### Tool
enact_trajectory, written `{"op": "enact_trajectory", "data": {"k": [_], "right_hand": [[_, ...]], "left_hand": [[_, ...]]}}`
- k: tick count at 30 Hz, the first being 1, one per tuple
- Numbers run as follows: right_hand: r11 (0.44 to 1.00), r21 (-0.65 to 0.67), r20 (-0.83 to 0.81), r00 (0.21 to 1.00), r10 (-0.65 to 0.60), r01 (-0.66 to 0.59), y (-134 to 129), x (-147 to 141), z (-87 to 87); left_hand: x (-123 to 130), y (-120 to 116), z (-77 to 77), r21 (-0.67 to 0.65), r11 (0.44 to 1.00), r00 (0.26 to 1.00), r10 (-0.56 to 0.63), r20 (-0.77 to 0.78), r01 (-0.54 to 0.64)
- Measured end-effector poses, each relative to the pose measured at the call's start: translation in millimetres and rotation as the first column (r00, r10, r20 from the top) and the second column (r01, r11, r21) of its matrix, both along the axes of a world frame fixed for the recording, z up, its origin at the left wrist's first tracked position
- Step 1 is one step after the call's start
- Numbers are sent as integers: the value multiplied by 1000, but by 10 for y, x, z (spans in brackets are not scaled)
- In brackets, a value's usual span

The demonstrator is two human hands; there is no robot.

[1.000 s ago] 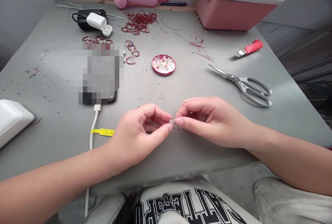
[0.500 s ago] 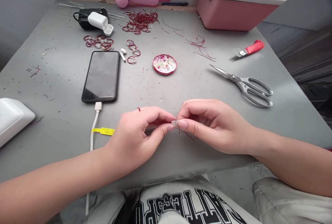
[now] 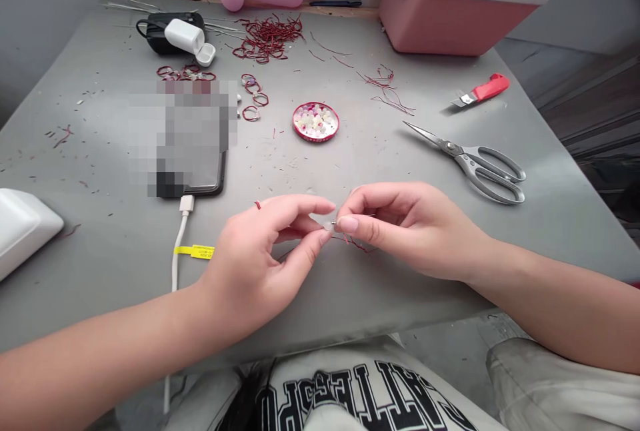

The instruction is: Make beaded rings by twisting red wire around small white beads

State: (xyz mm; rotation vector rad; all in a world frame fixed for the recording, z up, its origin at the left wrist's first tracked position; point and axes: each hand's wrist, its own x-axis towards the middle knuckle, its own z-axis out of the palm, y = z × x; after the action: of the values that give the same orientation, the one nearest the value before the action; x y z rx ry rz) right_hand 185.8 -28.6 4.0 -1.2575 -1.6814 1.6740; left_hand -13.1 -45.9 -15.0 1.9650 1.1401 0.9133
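Note:
In front of me my left hand (image 3: 267, 244) holds a pale, translucent bead (image 3: 328, 225) between the thumb tip and a finger behind it, with the index finger raised off it. A red string ring circles one finger of that hand. My right hand (image 3: 405, 228) is closed in a pinch just right of the bead. A tiny silvery tip shows at its fingertips, too small to name. From below those fingers trails a thin red string (image 3: 357, 243). Beyond both hands lies a red-rimmed lid (image 3: 316, 138) full of small pale and pink beads (image 3: 315, 119).
Scissors (image 3: 465, 158) and a red utility knife (image 3: 487, 90) lie on the right. A partly blurred phone (image 3: 205, 184) with a white cable (image 3: 175, 264) is at left. Farther back are cut red cords (image 3: 270, 38), beaded rings (image 3: 255, 98), a pink bin (image 3: 440, 18) and an earbud case (image 3: 185, 34).
My left index finger has lifted off the bead. Both hands have shifted slightly up and left in the view, and the right fingertips have drawn a little away from the bead.

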Motion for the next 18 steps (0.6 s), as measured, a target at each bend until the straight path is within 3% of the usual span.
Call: {"op": "enact_trajectory", "data": {"k": [4,12,18], "right_hand": [[995,-99,-58,998,-3,-3,23,-1,0],[988,-156,-55,998,-32,23,36,36,14],[985,-172,-71,997,-8,-4,54,48,15]], "left_hand": [[-1,-5,-19,-57,998,996,-24,89,29],[3,27,-39,-208,976,970,-12,242,63],[5,28,-21,-289,953,969,-11,247,85]]}}
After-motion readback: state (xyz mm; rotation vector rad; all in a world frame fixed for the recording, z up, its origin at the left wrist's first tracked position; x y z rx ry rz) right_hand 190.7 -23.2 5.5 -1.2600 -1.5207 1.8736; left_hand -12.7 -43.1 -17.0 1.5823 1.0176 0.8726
